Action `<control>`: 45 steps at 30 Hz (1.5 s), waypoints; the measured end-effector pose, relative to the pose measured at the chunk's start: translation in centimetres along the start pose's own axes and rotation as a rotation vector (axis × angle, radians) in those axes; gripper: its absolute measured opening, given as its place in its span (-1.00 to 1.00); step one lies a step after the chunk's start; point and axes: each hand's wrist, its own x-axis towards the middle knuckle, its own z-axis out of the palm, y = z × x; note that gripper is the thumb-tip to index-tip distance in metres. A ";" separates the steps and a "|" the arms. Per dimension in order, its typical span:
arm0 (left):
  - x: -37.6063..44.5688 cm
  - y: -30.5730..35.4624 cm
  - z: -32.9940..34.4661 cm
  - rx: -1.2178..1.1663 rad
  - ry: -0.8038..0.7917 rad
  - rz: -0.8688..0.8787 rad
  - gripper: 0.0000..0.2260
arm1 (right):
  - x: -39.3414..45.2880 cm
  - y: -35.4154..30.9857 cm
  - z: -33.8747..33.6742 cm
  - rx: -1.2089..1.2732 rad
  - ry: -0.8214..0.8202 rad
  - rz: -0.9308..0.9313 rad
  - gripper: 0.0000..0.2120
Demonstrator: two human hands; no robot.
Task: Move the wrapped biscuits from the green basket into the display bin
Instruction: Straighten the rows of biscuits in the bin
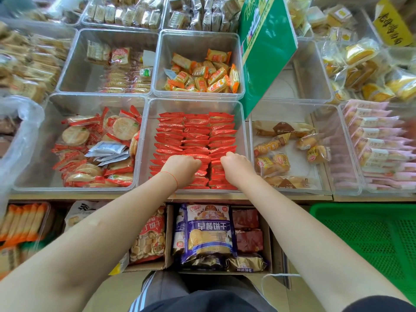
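Observation:
Red wrapped biscuits (195,134) stand in three neat rows inside a clear plastic display bin (193,105) at the centre of the shelf. Both of my hands reach into the near half of that bin. My left hand (182,170) has its fingers curled down over packets in the middle row. My right hand (236,166) has its fingers curled down into the right row, and its fingertips are hidden among the wrappers. The green basket (369,239) sits low at the right, beside my right forearm; only its mesh floor and rim show.
Clear bins surround the display bin: round crackers (90,149) on the left, orange packets (202,75) behind, small cakes (283,154) on the right, pink packs (378,143) further right. A green sign (263,48) leans behind. Below the shelf, a cardboard box holds bagged biscuits (209,233).

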 end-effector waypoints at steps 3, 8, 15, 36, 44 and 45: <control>0.7 1.0 0.3 -0.203 0.074 -0.060 -0.80 | 0.1 0.0 0.0 0.034 -0.051 0.017 -0.77; 2.6 3.4 0.9 -0.425 0.085 -0.103 -0.75 | 0.0 0.2 0.4 0.137 -0.059 0.035 -0.80; 3.1 3.8 1.3 -0.364 0.138 -0.187 -0.89 | -0.4 -0.2 1.5 0.194 -0.031 0.012 -0.79; -0.8 0.7 0.6 -0.055 -0.062 -0.116 -0.82 | -1.6 -0.9 0.3 0.046 -0.043 0.063 -0.76; -1.5 0.5 0.1 -0.135 -0.069 -0.159 -0.78 | -1.5 -1.0 -0.4 0.204 -0.087 0.109 -0.85; -1.9 0.4 -0.5 -0.210 -0.002 -0.158 -0.79 | -1.5 -1.1 -1.3 0.290 -0.031 0.099 -0.88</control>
